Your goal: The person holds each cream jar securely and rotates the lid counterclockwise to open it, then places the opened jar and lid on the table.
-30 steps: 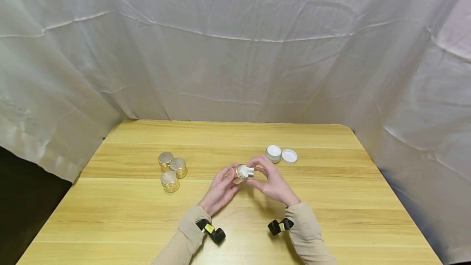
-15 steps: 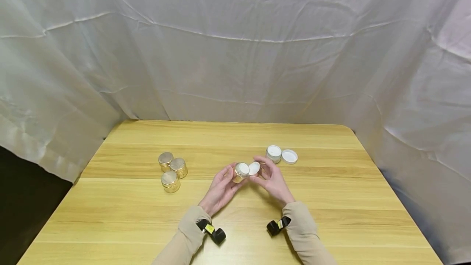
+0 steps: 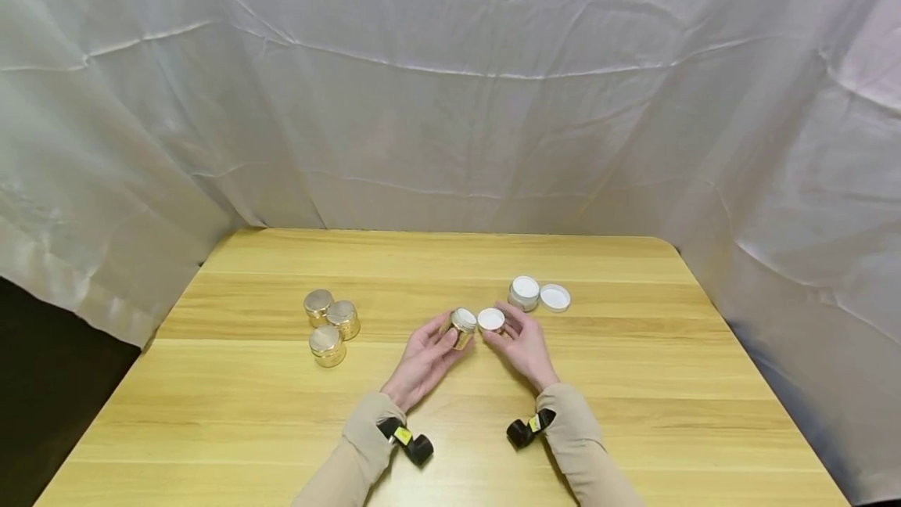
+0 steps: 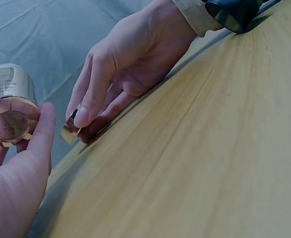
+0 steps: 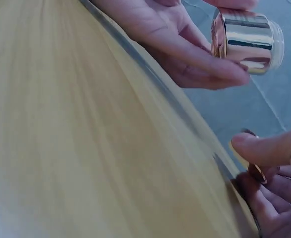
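My left hand (image 3: 421,364) grips a gold jar (image 3: 461,329) tilted toward the right, its white top facing up and no gold lid on it. In my right hand (image 3: 523,346) a gold lid (image 3: 491,319) is pinched by the rim, white inside upward, just right of the jar and low over the table. The left wrist view has the jar's round gold base (image 4: 10,126) and the lid (image 4: 70,130) edge-on between thumb and fingers. From the right wrist view, a clear threaded neck (image 5: 277,45) shows on the jar, apart from the lid (image 5: 250,157).
Three closed gold jars (image 3: 327,346) stand grouped on the left of the wooden table (image 3: 246,413). Behind my right hand are a jar with a white top (image 3: 524,293) and, beside it, an upturned white lid (image 3: 555,298). A pale curtain (image 3: 450,116) hangs behind the table.
The lid in my right hand has turned from edge-on to inside-up, dropped lower and moved slightly right, away from the jar. My left hand still holds the jar in nearly the same place.
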### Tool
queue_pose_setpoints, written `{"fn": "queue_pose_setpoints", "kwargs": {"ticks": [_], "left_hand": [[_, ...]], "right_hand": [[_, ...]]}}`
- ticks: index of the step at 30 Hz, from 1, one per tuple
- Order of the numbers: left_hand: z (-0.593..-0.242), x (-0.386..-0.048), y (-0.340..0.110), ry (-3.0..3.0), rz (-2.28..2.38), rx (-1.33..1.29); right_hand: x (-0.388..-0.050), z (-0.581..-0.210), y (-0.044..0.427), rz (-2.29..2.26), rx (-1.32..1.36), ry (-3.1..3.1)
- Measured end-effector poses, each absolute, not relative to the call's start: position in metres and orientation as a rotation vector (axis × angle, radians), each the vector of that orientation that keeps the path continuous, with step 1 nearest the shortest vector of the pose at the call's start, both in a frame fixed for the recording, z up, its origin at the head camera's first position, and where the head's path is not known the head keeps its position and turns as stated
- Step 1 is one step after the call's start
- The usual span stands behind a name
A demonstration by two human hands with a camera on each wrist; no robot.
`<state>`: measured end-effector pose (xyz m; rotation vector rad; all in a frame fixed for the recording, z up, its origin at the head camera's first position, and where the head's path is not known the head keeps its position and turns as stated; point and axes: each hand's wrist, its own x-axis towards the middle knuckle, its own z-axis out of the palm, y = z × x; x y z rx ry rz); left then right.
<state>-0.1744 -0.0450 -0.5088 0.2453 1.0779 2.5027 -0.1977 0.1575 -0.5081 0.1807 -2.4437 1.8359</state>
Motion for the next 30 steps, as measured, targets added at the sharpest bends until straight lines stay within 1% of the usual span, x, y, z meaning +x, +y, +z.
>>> {"fn": "queue_pose_setpoints", "kwargs": {"ticks": [6, 10, 17, 30], "left_hand": [[-0.511, -0.174, -0.044, 1.195, 2.451, 0.283], [-0.511, -0.174, -0.044, 1.237, 2.441, 0.270], [-0.507, -0.172, -0.044, 1.302, 2.411, 0.214], [-0.506, -0.171, -0.044, 1.330, 2.400, 0.217]], "right_hand": [[-0.202, -0.515, 0.152, 1.372, 0.326, -2.496], [-0.206, -0.519, 0.148, 1.150, 0.345, -2.537], [-0.213, -0.518, 0.139, 1.125, 0.270, -2.588], [-0.222, -0.520, 0.130, 1.054, 0.189, -2.572]]}}
